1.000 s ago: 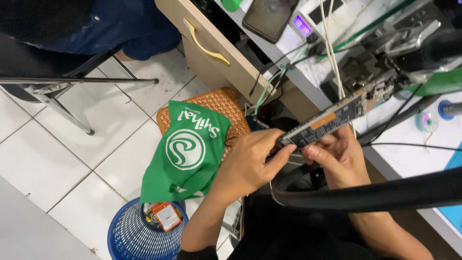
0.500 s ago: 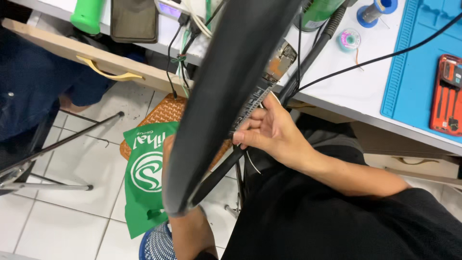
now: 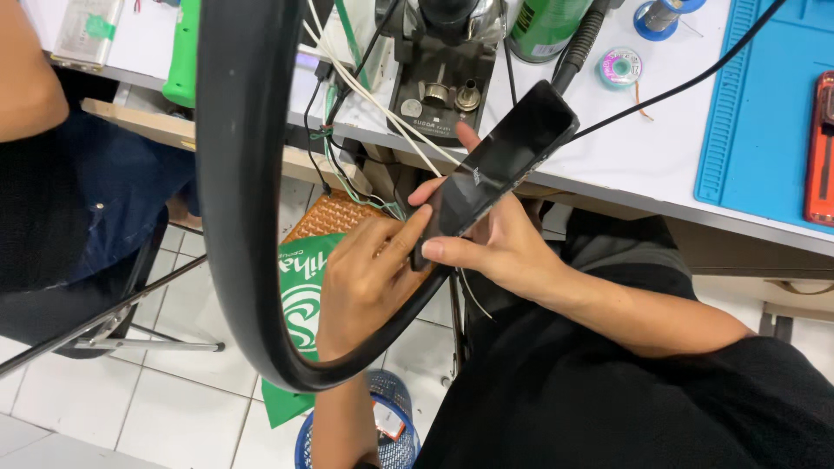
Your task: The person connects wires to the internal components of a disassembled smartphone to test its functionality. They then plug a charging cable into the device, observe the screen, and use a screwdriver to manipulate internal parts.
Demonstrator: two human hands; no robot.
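Note:
A black smartphone (image 3: 499, 165) is held tilted in front of the desk edge, dark glossy face toward me. My right hand (image 3: 499, 247) cradles it from beneath, thumb along its lower side. My left hand (image 3: 369, 278) grips the phone's lower left end with the fingertips. A thick black curved tube (image 3: 239, 191) arcs close in front of the camera and hides part of my left hand.
A white desk (image 3: 625, 148) carries a soldering stand (image 3: 443, 82), a green can (image 3: 547, 26), solder wick rolls (image 3: 618, 68), a blue mat (image 3: 764, 104) and cables. Another person sits at left (image 3: 61, 174). Below lie a green bag (image 3: 304, 304) and a blue basket (image 3: 391, 426).
The phone has been turned over: its circuit side showed earlier, now its black face shows. The view shifted and the black tube moved left.

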